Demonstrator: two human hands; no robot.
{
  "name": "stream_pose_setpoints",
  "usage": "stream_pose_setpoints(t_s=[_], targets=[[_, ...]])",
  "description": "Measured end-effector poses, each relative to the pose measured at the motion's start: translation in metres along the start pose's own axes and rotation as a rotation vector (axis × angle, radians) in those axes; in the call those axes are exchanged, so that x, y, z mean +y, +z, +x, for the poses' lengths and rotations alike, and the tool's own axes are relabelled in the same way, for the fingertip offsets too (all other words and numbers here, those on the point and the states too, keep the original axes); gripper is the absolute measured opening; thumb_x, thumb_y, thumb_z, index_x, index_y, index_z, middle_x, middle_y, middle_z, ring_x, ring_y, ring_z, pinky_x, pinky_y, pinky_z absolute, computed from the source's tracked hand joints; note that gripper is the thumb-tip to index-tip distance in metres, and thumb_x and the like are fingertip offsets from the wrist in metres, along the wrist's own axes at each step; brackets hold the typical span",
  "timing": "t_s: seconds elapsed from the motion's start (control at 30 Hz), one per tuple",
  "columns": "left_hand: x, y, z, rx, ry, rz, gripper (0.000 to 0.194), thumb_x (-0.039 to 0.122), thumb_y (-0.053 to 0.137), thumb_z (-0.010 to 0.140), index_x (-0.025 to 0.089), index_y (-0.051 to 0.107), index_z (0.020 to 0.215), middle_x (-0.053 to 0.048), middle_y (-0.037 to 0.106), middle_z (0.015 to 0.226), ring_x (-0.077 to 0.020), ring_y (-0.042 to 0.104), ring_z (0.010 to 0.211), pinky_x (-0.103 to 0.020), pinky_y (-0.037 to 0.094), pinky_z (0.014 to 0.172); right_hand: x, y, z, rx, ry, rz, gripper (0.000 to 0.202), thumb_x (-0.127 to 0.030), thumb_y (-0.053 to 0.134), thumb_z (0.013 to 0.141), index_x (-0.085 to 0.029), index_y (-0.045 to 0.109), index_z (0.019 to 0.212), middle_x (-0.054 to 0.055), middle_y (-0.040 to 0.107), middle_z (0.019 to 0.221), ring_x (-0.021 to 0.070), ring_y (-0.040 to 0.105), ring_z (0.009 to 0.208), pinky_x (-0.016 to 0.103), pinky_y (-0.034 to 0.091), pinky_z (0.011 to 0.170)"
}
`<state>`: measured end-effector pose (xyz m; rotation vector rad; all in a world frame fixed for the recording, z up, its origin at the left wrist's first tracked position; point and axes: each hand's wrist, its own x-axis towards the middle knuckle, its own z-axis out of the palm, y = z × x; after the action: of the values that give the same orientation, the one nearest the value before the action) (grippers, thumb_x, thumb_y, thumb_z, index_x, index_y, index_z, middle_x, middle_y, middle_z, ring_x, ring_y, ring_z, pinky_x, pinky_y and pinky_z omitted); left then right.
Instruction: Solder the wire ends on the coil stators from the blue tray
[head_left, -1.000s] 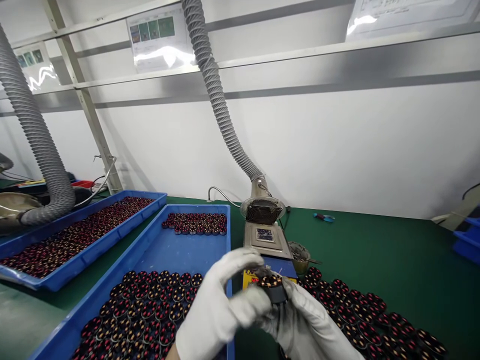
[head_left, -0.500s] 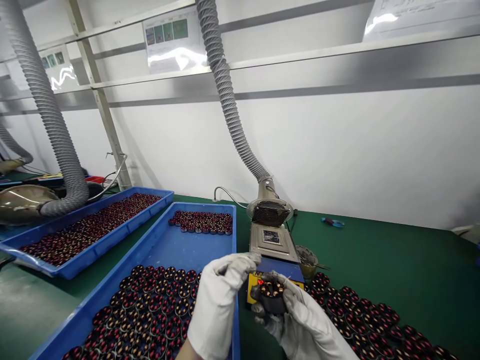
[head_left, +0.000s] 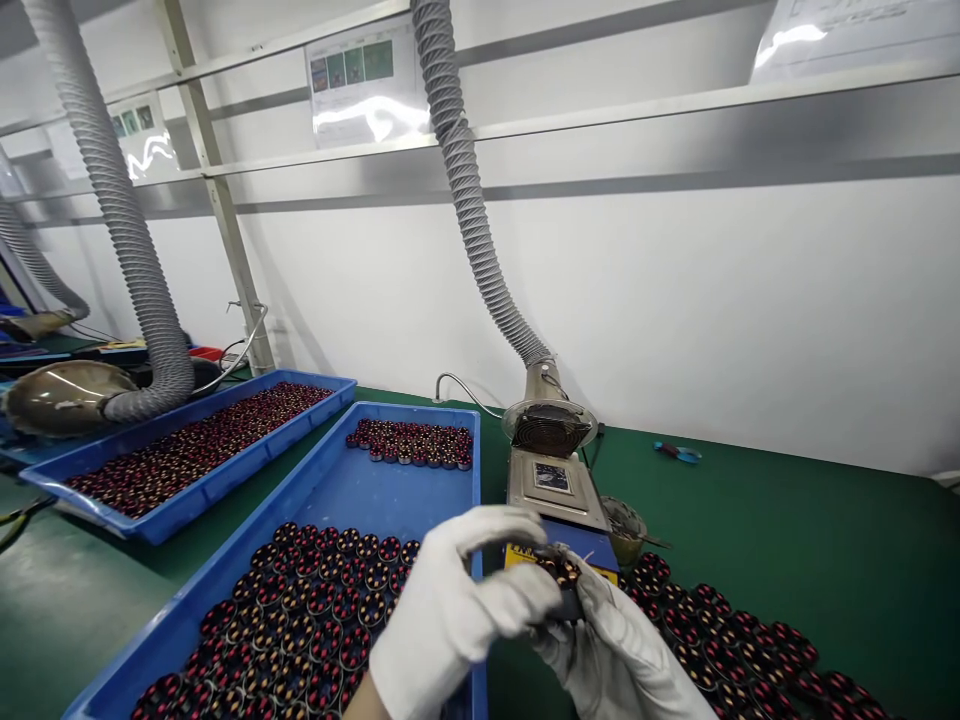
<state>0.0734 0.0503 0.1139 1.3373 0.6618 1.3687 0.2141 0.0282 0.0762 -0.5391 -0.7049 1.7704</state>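
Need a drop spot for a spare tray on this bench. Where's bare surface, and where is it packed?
Free: the green mat right of the solder pot, bare apart from the blue cutters; also the blue floor mid near tray, between its two coil groups. Crowded: far tray, full; loose coils front right; both gloved hands, left hand and right hand, on one coil.

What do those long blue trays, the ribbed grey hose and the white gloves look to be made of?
The blue trays look like moulded plastic: smooth, even colour, faint sheen, rounded rims. The ribbed grey hose seems flexible plastic or coated fabric, since it bends in corrugated rings; which one is unclear. The gloves on the left hand and right hand look like thin matte white cloth, creasing softly.
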Motion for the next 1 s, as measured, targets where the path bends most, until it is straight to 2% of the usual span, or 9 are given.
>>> stream_pose_setpoints(t_s=[0.1, 0.23, 0.33, 0.4, 0.53, 0.6, 0.7, 0.9, 1.0], targets=[[0.0, 0.008, -0.002, -0.12, 0.034, -0.016, 0.026, 0.004, 0.055, 0.052, 0.016, 0.074, 0.064, -0.006, 0.072, 0.074, -0.0202, 0.065, 0.077, -0.026, 0.051, 0.074, 0.002, 0.004, 0.002, -0.002, -0.008, -0.024, 0.029, -0.031, 0.078, 0.064, -0.022, 0.069, 0.09, 0.005, 0.07, 0.078, 0.0214, 0.066, 0.077, 0.039, 0.052, 0.078], [-0.005, 0.007, 0.0, 0.097, 0.051, -0.144, 0.018, 0.005, 0.055, 0.051, 0.016, 0.07, 0.053, -0.004, 0.068, 0.058, -0.0162, 0.06, 0.055, -0.023, 0.05, 0.055, -0.001, 0.007, 0.001, 0.002, 0.004, -0.009, 0.028, -0.032, 0.078, 0.064, -0.021, 0.069, 0.088, 0.006, 0.07, 0.079, 0.0226, 0.066, 0.079, 0.041, 0.051, 0.078], [-0.004, -0.003, 0.0, 0.241, 0.063, -0.165, 0.017, 0.008, 0.055, 0.056, 0.016, 0.069, 0.057, -0.002, 0.068, 0.061, -0.0144, 0.06, 0.055, -0.022, 0.05, 0.055, -0.006, 0.008, -0.006, -0.011, 0.023, 0.007, 0.028, -0.034, 0.078, 0.064, -0.022, 0.07, 0.089, 0.005, 0.071, 0.081, 0.0187, 0.066, 0.071, 0.036, 0.052, 0.073], [0.0, -0.006, -0.002, 0.147, 0.076, -0.044, 0.023, 0.007, 0.056, 0.058, 0.017, 0.072, 0.071, -0.004, 0.071, 0.079, -0.0176, 0.064, 0.07, -0.025, 0.052, 0.067, -0.009, 0.008, -0.011, -0.034, 0.027, 0.045, 0.027, -0.035, 0.077, 0.066, -0.023, 0.071, 0.089, 0.005, 0.072, 0.086, 0.0167, 0.066, 0.072, 0.032, 0.052, 0.072], [0.007, 0.001, -0.008, -0.215, 0.147, 0.38, 0.052, 0.002, 0.072, 0.053, 0.022, 0.07, 0.101, -0.006, 0.066, 0.111, -0.0243, 0.057, 0.103, -0.032, 0.043, 0.093, -0.012, 0.009, -0.014, -0.076, 0.046, 0.161, 0.016, -0.036, 0.075, 0.069, -0.027, 0.073, 0.082, 0.001, 0.073, 0.092, 0.0126, 0.065, 0.085, 0.024, 0.049, 0.081], [0.006, 0.005, -0.008, -0.246, 0.213, 0.427, 0.05, 0.003, 0.073, 0.056, 0.024, 0.07, 0.101, -0.005, 0.068, 0.107, -0.0229, 0.058, 0.101, -0.031, 0.043, 0.092, -0.011, 0.008, -0.013, -0.076, 0.051, 0.174, 0.016, -0.035, 0.075, 0.068, -0.027, 0.073, 0.082, -0.002, 0.073, 0.094, 0.0101, 0.064, 0.087, 0.019, 0.048, 0.082], [0.001, 0.007, -0.004, -0.246, 0.203, 0.258, 0.031, 0.015, 0.071, 0.062, 0.021, 0.073, 0.092, -0.007, 0.07, 0.099, -0.0227, 0.062, 0.093, -0.031, 0.046, 0.087, -0.009, 0.006, -0.011, -0.079, 0.05, 0.127, 0.02, -0.034, 0.075, 0.069, -0.023, 0.072, 0.086, -0.001, 0.072, 0.088, 0.0087, 0.064, 0.079, 0.017, 0.049, 0.075], [-0.013, 0.006, 0.004, 0.023, 0.011, -0.167, 0.012, 0.01, 0.06, 0.054, 0.018, 0.069, 0.051, -0.003, 0.068, 0.056, -0.0193, 0.062, 0.057, -0.027, 0.051, 0.06, -0.009, 0.004, -0.01, -0.044, 0.088, 0.005, 0.028, -0.034, 0.076, 0.067, -0.022, 0.07, 0.09, 0.005, 0.072, 0.087, 0.0174, 0.066, 0.071, 0.031, 0.054, 0.068], [-0.008, 0.001, 0.003, 0.114, -0.006, -0.207, 0.013, 0.013, 0.059, 0.059, 0.018, 0.07, 0.057, -0.002, 0.07, 0.066, -0.0173, 0.064, 0.063, -0.025, 0.051, 0.062, -0.012, 0.008, -0.01, -0.07, 0.115, 0.038, 0.033, -0.036, 0.08, 0.06, -0.02, 0.071, 0.088, 0.006, 0.073, 0.08, 0.0144, 0.067, 0.067, 0.023, 0.052, 0.064]])
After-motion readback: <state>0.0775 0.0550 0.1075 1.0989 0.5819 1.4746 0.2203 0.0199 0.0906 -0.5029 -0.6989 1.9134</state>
